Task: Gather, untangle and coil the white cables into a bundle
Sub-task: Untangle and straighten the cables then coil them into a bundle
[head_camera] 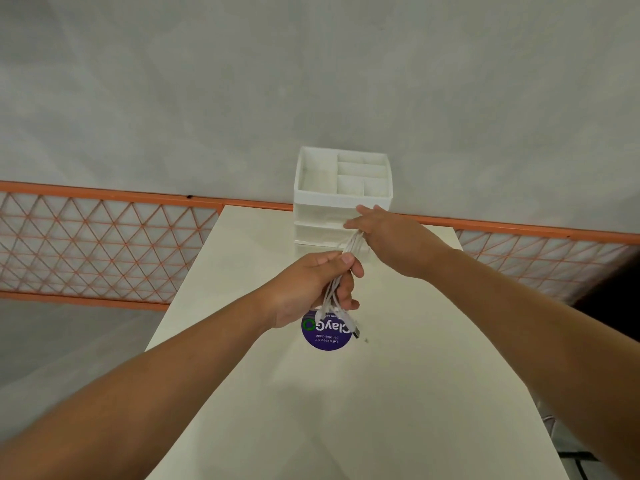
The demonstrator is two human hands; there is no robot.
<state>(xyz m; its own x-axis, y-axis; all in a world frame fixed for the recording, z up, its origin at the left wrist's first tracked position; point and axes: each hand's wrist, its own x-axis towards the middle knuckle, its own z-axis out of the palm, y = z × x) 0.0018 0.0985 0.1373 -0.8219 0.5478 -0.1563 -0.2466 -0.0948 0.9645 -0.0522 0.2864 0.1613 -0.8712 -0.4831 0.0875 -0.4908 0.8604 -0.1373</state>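
A bunch of white cables (351,245) runs between my two hands above the middle of the white table (346,410). My left hand (311,285) is closed around the lower part of the bunch, and several plug ends, one a USB plug (355,329), dangle below its fingers. My right hand (388,237) holds the upper end of the strands, its fingers stretched toward the organiser. How the strands lie inside either grip is hidden.
A white drawer organiser (341,195) with open top compartments stands at the table's far edge, just behind my right hand. A round purple sticker (323,336) lies on the table under the plugs. An orange mesh railing (104,237) runs behind the table.
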